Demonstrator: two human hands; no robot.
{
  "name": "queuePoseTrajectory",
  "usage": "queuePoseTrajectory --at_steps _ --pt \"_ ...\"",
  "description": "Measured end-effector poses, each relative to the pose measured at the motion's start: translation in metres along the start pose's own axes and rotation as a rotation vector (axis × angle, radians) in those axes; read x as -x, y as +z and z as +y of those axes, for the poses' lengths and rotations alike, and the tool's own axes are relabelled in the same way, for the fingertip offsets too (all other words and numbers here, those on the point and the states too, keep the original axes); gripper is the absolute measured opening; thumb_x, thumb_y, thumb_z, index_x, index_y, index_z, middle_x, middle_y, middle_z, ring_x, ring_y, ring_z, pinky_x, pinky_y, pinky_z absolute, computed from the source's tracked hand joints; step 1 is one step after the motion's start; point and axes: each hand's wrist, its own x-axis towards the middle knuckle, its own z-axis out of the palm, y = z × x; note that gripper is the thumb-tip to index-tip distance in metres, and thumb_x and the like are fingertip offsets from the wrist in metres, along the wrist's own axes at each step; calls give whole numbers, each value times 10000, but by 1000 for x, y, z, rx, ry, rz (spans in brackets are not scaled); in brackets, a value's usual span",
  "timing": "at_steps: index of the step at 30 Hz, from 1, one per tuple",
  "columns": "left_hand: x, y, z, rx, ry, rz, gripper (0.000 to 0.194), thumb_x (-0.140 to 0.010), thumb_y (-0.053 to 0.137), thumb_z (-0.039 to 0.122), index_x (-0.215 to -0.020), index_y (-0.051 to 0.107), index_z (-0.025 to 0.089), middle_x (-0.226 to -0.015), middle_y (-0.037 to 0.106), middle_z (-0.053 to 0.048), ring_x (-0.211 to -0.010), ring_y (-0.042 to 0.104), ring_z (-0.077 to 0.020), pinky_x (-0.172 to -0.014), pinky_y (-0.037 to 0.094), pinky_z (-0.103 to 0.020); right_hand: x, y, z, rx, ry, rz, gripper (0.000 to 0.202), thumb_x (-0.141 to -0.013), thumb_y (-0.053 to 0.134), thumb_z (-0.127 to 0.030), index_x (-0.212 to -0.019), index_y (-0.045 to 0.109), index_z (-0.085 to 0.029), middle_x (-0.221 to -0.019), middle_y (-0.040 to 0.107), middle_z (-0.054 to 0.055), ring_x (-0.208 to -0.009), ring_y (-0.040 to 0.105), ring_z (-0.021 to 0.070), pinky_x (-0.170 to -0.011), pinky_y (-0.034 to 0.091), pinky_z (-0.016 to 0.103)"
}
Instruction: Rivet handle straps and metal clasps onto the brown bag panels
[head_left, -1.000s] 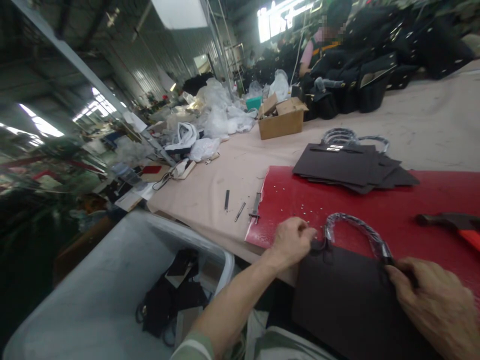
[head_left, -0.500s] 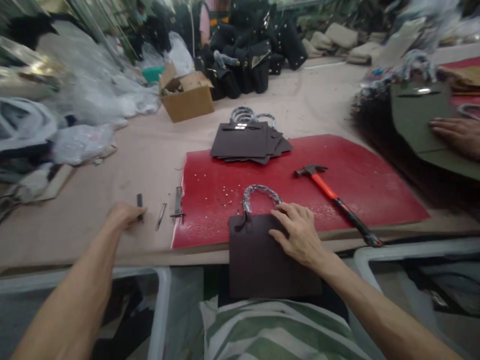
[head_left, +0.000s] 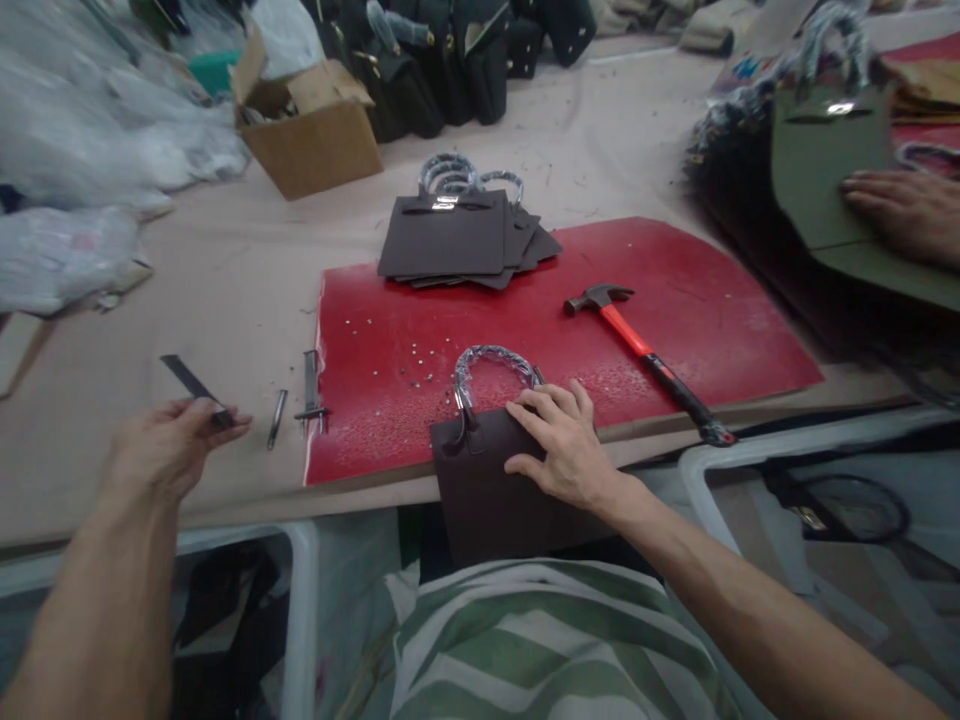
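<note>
My left hand (head_left: 184, 440) pinches a short dark strip (head_left: 187, 378), which looks like a strap, above the table on the left. My right hand (head_left: 559, 440) lies with fingers spread on a dark brown handbag panel (head_left: 487, 500). The panel hangs over the table's front edge. Its plastic-wrapped handle (head_left: 491, 358) arches up over the red mat (head_left: 360, 320). Between my hands lie a thin metal rod (head_left: 277, 418) and a small metal tool (head_left: 310, 390). A claw hammer (head_left: 645, 360) with an orange and black handle rests on the mat, right of the panel.
More brown panels (head_left: 450, 240) with wrapped handles are piled at the mat's back. A cardboard box (head_left: 315, 140) stands behind. On the right, another person's hand (head_left: 907, 210) lies on a green panel (head_left: 810, 150). White-rimmed bins (head_left: 300, 600) sit below the table edge.
My left hand has lifted the dark strip off the table, and the strip now slants in its fingers. My right hand stays on the panel. The camera view has tilted down.
</note>
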Motion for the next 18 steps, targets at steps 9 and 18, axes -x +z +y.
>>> queuePoseTrajectory --at_steps 9,18 --pt "162 151 17 417 40 -302 291 -765 815 388 -998 674 286 -835 739 50 -824 727 -172 -918 616 -416 6 10 -7 62 93 80 619 -788 763 -537 -1318 624 -250 -1432 543 114 -1367 383 369 -1171 180 608" --pt "213 212 -12 -124 597 -466 124 -903 650 264 -999 692 197 -991 767 -56 -939 735 -199 -922 591 -358 5 9 -5 7 85 81 631 -785 768 -514 -1327 607 -234 -1420 560 107 -1349 394 368 -1158 168 626"
